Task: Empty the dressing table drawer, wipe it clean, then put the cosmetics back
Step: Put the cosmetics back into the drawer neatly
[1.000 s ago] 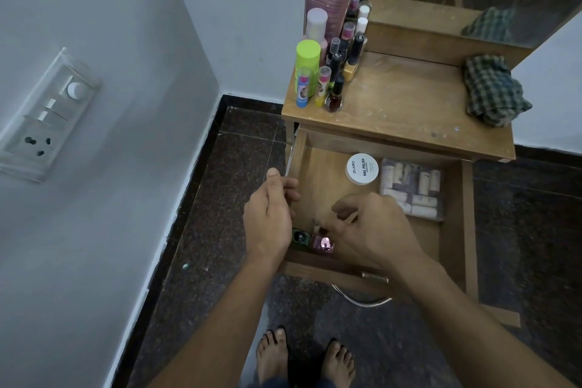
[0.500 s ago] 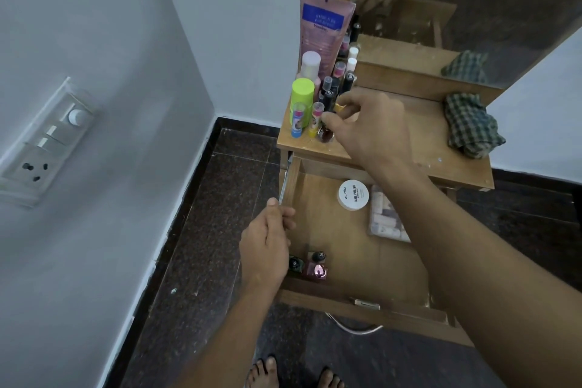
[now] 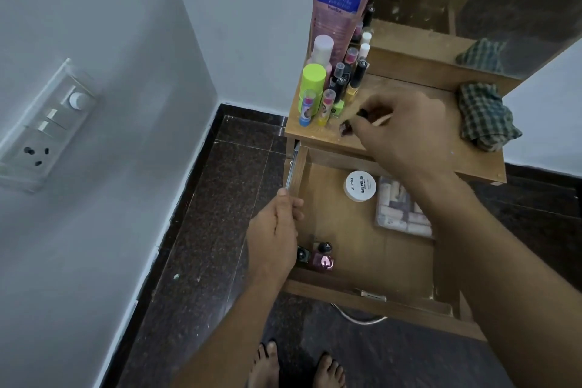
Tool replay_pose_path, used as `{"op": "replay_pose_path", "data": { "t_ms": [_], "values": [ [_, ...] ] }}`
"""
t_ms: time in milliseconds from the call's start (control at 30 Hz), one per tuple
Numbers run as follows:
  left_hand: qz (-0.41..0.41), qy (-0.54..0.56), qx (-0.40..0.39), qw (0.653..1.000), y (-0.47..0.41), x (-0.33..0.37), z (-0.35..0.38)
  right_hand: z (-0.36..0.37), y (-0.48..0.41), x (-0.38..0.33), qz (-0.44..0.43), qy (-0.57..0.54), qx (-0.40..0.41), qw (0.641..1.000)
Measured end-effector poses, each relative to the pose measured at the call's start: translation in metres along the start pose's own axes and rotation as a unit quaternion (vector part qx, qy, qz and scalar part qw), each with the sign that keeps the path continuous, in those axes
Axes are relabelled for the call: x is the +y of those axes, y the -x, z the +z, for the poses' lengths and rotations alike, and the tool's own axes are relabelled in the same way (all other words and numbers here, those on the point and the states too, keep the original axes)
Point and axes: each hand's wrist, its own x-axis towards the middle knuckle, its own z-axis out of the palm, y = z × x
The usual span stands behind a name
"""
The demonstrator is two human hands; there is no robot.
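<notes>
The wooden drawer (image 3: 362, 298) is pulled out below the dressing table top (image 3: 441, 148). My left hand (image 3: 274, 236) grips the drawer's left side wall. My right hand (image 3: 400, 132) hovers over the table top, fingers pinched on a small dark nail polish bottle (image 3: 348, 127) that sits at or just above the surface. Inside the drawer lie a white round nail polish jar (image 3: 360, 186), a clear pack of small tubes (image 3: 403, 213), and two small bottles (image 3: 318, 257) in the front left corner. Several cosmetics (image 3: 330, 85) stand at the table's back left.
A checked cloth (image 3: 485, 116) lies bunched on the table's right side below the mirror (image 3: 472, 3). A tall pink tube (image 3: 338, 12) leans at the back. A wall switchboard (image 3: 47, 126) is on the left. My bare feet (image 3: 296, 365) stand on the dark floor.
My right hand rose from the drawer's front left corner to the table top, carrying a small bottle. My left hand stayed on the drawer's side wall.
</notes>
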Motion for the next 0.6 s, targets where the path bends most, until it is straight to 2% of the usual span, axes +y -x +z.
{"op": "replay_pose_path", "data": {
  "t_ms": [133, 233, 367, 600],
  "values": [
    [-0.002, 0.005, 0.002, 1.0, 0.0, 0.002, 0.0, -0.011, 0.047, 0.002, 0.011, -0.067, -0.035, 0.997],
    [-0.003, 0.002, 0.007, 1.0, 0.0, 0.005, -0.001, -0.008, 0.079, 0.014, 0.052, -0.099, -0.063, 0.992],
    [0.007, -0.012, 0.008, 1.0, 0.0, 0.003, -0.002, 0.005, 0.118, 0.037, 0.112, -0.076, -0.09, 0.987],
    [0.019, -0.035, 0.011, 0.999, 0.001, 0.001, 0.001, 0.038, 0.153, 0.064, 0.136, -0.026, -0.132, 0.982]
  ]
}}
